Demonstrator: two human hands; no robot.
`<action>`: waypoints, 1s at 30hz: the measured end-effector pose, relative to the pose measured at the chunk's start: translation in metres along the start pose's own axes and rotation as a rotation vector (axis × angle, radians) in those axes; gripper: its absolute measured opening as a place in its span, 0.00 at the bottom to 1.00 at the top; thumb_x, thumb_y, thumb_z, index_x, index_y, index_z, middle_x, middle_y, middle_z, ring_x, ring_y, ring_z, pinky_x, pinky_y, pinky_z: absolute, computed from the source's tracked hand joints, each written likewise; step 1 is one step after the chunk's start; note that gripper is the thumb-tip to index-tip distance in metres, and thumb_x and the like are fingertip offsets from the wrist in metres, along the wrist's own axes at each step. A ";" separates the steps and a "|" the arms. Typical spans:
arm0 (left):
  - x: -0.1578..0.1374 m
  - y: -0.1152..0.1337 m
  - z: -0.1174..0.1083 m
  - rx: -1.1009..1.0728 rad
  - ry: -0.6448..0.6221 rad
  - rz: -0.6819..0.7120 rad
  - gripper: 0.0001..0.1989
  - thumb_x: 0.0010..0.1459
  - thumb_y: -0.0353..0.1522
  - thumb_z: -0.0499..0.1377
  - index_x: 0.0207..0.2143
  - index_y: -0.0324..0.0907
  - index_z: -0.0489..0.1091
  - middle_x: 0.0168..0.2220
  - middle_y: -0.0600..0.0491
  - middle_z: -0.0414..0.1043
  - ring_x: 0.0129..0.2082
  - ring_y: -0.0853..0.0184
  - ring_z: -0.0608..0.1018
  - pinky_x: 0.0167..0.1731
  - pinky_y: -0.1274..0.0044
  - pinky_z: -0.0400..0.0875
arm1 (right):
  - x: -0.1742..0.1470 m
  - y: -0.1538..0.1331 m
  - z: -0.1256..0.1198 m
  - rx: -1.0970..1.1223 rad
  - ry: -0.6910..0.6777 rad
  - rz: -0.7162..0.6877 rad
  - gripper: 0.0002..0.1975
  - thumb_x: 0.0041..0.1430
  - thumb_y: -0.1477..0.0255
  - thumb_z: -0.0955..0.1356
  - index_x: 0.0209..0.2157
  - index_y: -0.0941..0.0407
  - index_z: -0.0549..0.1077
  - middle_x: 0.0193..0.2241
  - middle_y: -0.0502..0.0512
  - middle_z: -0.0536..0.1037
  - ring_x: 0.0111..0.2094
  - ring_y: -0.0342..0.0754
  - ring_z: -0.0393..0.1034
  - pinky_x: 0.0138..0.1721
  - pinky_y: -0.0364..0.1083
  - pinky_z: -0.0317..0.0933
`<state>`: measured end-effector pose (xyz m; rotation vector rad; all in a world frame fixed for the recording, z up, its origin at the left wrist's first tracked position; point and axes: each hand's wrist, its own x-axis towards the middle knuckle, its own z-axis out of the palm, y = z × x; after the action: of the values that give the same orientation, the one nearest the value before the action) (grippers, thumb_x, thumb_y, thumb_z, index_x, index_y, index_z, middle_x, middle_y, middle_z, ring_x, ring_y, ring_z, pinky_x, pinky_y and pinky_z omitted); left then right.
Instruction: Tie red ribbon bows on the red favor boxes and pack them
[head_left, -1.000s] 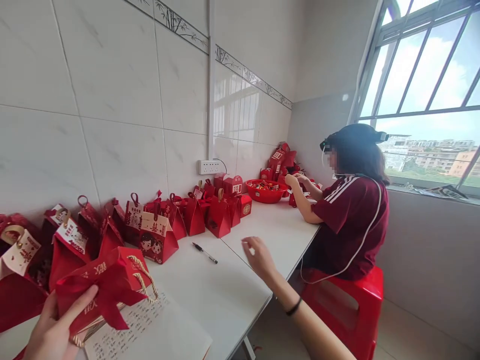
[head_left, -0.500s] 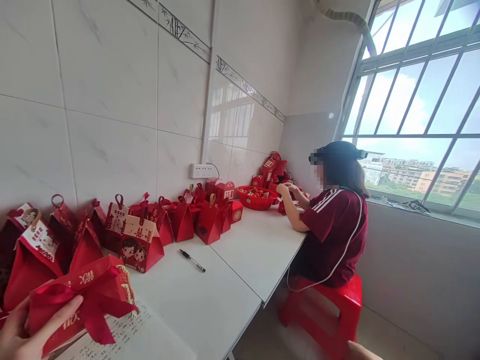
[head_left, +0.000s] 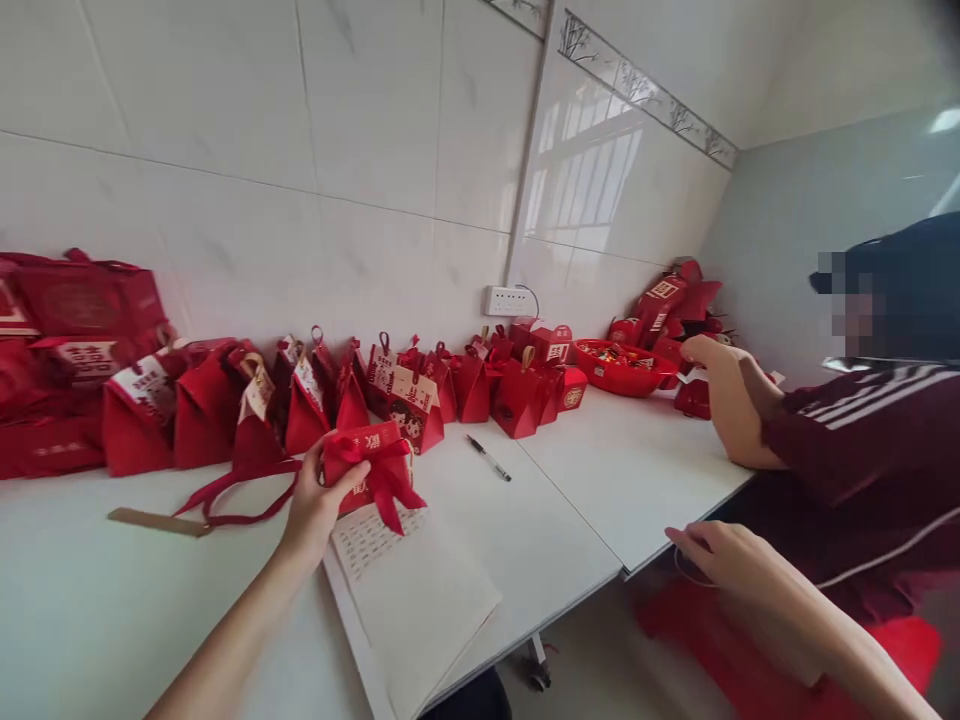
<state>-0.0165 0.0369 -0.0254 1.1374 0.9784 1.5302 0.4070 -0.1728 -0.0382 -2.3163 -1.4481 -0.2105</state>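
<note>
At the back, a big pale tiled wall (head_left: pixel 390 150), shiny toward the right. In front of it, a long white counter (head_left: pixel 547 520). On the far right, another person (head_left: pixel 877 430) in a dark red shirt, with an arm on the counter and a red stool (head_left: pixel 739 655) below. At the left end, a heap of red bags (head_left: pixel 90 300). Along the wall, a row of red pointed boxes (head_left: pixel 472 388). Farther on, a round red tub (head_left: pixel 622 382) full of bright bits, too small to name. In the middle, a notebook (head_left: pixel 420 590), lying open. Left of it, a long red ribbon (head_left: pixel 255 518) and a flat gold strip (head_left: pixel 157 521). Near the pointed boxes, a pen (head_left: pixel 487 457).

Cut off by the right edge, the other person. Blurry, the stool. Too small to read, the writing in the notebook.

In the left grip (head_left: pixel 315 495), a red box (head_left: pixel 367 437) with a red bow (head_left: pixel 390 470). Held at the top of the notebook, in front of the pointed boxes. Closed firmly round one end, thumb over the bow. Can't tell about touching between box and notebook. Well apart, near the counter's edge, the right grip (head_left: pixel 724 550). Seen from the back, blurry, fingers a bit bent. Can't tell how far open, or whether holding anything.
</note>
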 end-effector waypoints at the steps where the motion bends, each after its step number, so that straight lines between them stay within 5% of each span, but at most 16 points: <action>1: -0.001 0.001 -0.001 -0.008 0.001 0.005 0.31 0.38 0.37 0.68 0.48 0.47 0.64 0.43 0.54 0.71 0.42 0.66 0.74 0.41 0.77 0.69 | 0.004 -0.028 -0.007 0.037 -0.121 -0.124 0.21 0.52 0.53 0.63 0.14 0.52 0.65 0.15 0.54 0.66 0.16 0.50 0.63 0.21 0.49 0.61; 3: -0.003 0.004 -0.003 -0.029 0.011 -0.006 0.31 0.39 0.37 0.68 0.48 0.46 0.64 0.43 0.53 0.71 0.41 0.65 0.74 0.42 0.74 0.70 | 0.000 -0.091 -0.015 0.201 -0.215 -0.380 0.19 0.57 0.54 0.59 0.31 0.51 0.74 0.29 0.58 0.74 0.28 0.52 0.70 0.31 0.50 0.66; 5: -0.003 0.008 -0.005 -0.062 0.019 -0.040 0.31 0.39 0.37 0.68 0.48 0.46 0.63 0.42 0.52 0.71 0.39 0.65 0.75 0.40 0.73 0.71 | -0.013 -0.149 -0.013 0.303 -0.331 -0.659 0.20 0.61 0.56 0.59 0.45 0.51 0.73 0.43 0.61 0.73 0.42 0.52 0.70 0.43 0.51 0.66; 9: 0.001 0.010 -0.011 -0.075 0.073 -0.045 0.30 0.39 0.37 0.68 0.47 0.47 0.63 0.40 0.53 0.71 0.38 0.66 0.76 0.38 0.74 0.71 | -0.037 -0.223 0.020 0.295 -0.486 -0.914 0.32 0.59 0.53 0.63 0.60 0.53 0.58 0.61 0.60 0.53 0.61 0.57 0.47 0.59 0.57 0.50; 14: 0.006 0.010 -0.013 -0.063 0.121 -0.052 0.29 0.37 0.37 0.69 0.44 0.46 0.65 0.41 0.52 0.71 0.37 0.64 0.76 0.34 0.75 0.72 | -0.035 -0.237 0.059 0.283 -0.548 -0.824 0.31 0.62 0.55 0.61 0.62 0.52 0.53 0.63 0.56 0.48 0.63 0.53 0.40 0.62 0.60 0.38; 22: 0.000 0.017 -0.010 0.020 0.055 -0.134 0.31 0.37 0.39 0.68 0.46 0.49 0.63 0.39 0.52 0.71 0.27 0.66 0.77 0.19 0.80 0.69 | -0.019 -0.215 0.068 0.320 -0.475 -0.767 0.28 0.64 0.57 0.58 0.62 0.54 0.55 0.63 0.58 0.49 0.63 0.53 0.42 0.62 0.59 0.40; 25: 0.000 0.017 -0.009 0.034 0.059 -0.159 0.32 0.37 0.38 0.68 0.47 0.50 0.63 0.38 0.53 0.70 0.23 0.67 0.76 0.14 0.80 0.67 | 0.009 -0.170 0.065 0.552 -0.091 -0.695 0.22 0.66 0.60 0.53 0.53 0.55 0.66 0.58 0.60 0.61 0.58 0.49 0.56 0.56 0.50 0.55; 27: 0.003 0.016 -0.009 0.002 0.084 -0.121 0.30 0.37 0.36 0.68 0.45 0.48 0.65 0.38 0.54 0.70 0.24 0.68 0.76 0.17 0.79 0.71 | 0.034 -0.117 0.055 0.574 0.525 -0.303 0.20 0.64 0.59 0.53 0.42 0.55 0.69 0.48 0.62 0.69 0.50 0.50 0.65 0.50 0.49 0.61; 30: 0.006 0.012 -0.006 -0.043 0.093 -0.070 0.26 0.36 0.34 0.68 0.41 0.46 0.66 0.39 0.54 0.70 0.29 0.68 0.76 0.22 0.78 0.73 | 0.060 -0.020 0.033 0.485 0.826 0.107 0.24 0.63 0.64 0.48 0.50 0.62 0.60 0.52 0.70 0.59 0.56 0.56 0.54 0.52 0.59 0.54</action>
<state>-0.0259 0.0396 -0.0140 0.9990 1.0323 1.5518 0.4132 -0.1016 -0.0433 -1.5996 -0.8294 -0.6184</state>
